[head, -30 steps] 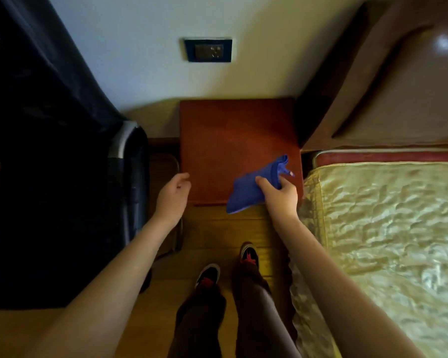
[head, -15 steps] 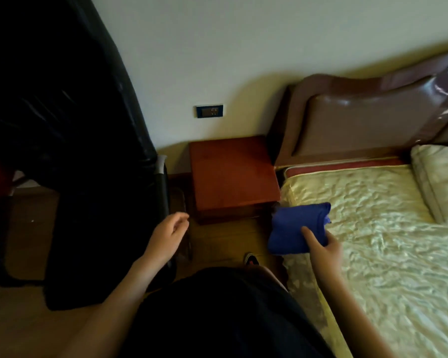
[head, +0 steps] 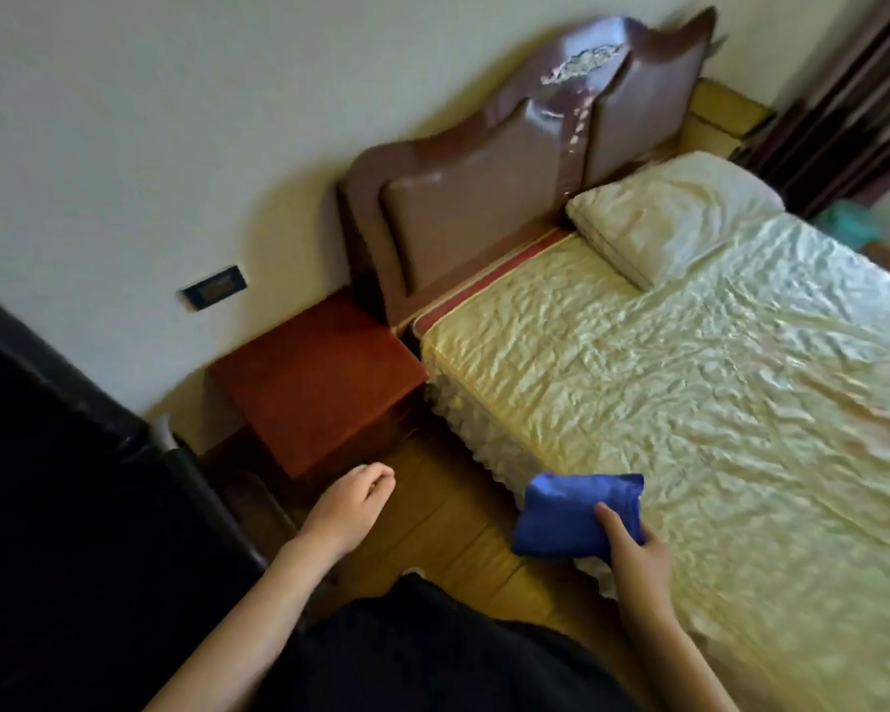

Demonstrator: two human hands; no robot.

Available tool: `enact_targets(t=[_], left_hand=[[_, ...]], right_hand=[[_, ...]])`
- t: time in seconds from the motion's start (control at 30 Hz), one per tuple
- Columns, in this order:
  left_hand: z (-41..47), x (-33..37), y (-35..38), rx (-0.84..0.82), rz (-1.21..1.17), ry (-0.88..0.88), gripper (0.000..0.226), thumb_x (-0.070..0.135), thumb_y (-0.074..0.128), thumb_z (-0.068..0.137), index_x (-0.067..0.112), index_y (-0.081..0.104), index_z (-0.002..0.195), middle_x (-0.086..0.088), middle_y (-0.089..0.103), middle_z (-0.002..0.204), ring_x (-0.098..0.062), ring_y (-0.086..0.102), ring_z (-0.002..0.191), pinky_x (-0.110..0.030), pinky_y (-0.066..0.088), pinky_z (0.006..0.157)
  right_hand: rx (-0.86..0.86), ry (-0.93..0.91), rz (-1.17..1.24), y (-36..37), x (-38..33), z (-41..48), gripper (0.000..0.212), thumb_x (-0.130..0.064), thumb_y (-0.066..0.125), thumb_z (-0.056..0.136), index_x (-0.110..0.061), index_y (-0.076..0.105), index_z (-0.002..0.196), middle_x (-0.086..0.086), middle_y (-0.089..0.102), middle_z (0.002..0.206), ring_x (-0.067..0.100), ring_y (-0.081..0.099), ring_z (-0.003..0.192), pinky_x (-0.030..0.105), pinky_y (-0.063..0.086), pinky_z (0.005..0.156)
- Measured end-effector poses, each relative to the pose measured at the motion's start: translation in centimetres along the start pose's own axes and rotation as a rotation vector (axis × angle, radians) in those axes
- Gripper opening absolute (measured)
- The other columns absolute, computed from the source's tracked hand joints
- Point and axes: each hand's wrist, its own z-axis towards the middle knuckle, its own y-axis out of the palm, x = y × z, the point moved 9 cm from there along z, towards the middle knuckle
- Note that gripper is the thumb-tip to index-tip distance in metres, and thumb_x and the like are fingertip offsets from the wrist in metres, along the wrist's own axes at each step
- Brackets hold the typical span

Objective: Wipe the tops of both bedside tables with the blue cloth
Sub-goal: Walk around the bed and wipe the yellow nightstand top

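Note:
My right hand (head: 633, 544) grips the folded blue cloth (head: 566, 513) and holds it over the near edge of the bed, well away from the table. The red-brown bedside table (head: 314, 382) stands against the wall left of the bed, its top bare. My left hand (head: 350, 506) hangs in front of that table's near corner, fingers loosely curled, holding nothing. A light wooden surface (head: 725, 113) shows beyond the headboard on the bed's far side; I cannot tell if it is the second table.
The bed (head: 689, 403) with a cream cover and pillow (head: 674, 218) fills the right. A brown padded headboard (head: 489, 197) stands at the wall. A black chair (head: 73, 480) blocks the left. Wooden floor (head: 448, 516) lies between chair, table and bed. Dark curtains (head: 854, 95) hang far right.
The cloth has left the table's front edge and moved right, over the bed's edge. My view has swung right and back, bringing in the whole bed. My left hand dropped away from the table.

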Motion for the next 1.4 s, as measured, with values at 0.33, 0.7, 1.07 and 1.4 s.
enact_targets(t=[0.33, 0.7, 1.07, 1.4], left_hand=[[-2.1, 17.4, 16.0, -0.356, 0.265, 0.472, 0.032, 0.033, 0.041, 0.100, 0.019, 0.060, 0.121, 0.004, 0.061, 0.116, -0.008, 0.054, 0.101, -0.023, 0.040, 0.076], [-18.2, 20.5, 39.1, -0.792, 0.474, 0.589, 0.028, 0.030, 0.045, 0.099, 0.018, 0.063, 0.117, 0.006, 0.063, 0.106, -0.012, 0.057, 0.102, -0.022, 0.040, 0.078], [-20.5, 28.7, 52.7, -0.843, 0.648, 0.685, 0.019, 0.027, 0.048, 0.098, 0.028, 0.067, 0.092, -0.001, 0.071, 0.100, -0.022, 0.063, 0.094, -0.039, 0.046, 0.082], [-30.8, 47.9, 75.6, -1.050, 0.740, 0.846, 0.022, 0.030, 0.045, 0.098, 0.037, 0.060, 0.084, 0.004, 0.069, 0.092, -0.018, 0.066, 0.089, -0.039, 0.050, 0.082]], right_hand=[[0.530, 0.012, 0.296, -21.6, 9.9, -15.4, 0.005, -0.016, 0.068, 0.087, -0.013, 0.071, 0.090, 0.000, 0.075, 0.084, 0.009, 0.071, 0.079, 0.018, 0.053, 0.062], [1.243, 0.420, 0.672, -33.1, 34.0, -41.3, 0.017, -0.014, 0.070, 0.086, -0.009, 0.064, 0.102, 0.003, 0.066, 0.093, 0.018, 0.062, 0.085, 0.034, 0.045, 0.075], [1.354, 0.400, 0.872, -44.6, 40.2, -39.7, 0.026, -0.017, 0.069, 0.087, -0.009, 0.066, 0.111, 0.005, 0.070, 0.104, 0.020, 0.066, 0.096, 0.032, 0.050, 0.075], [1.440, 0.465, 0.796, -66.1, 42.2, -36.9, 0.021, -0.018, 0.072, 0.085, -0.009, 0.071, 0.103, 0.004, 0.074, 0.098, 0.021, 0.069, 0.094, 0.043, 0.054, 0.085]])
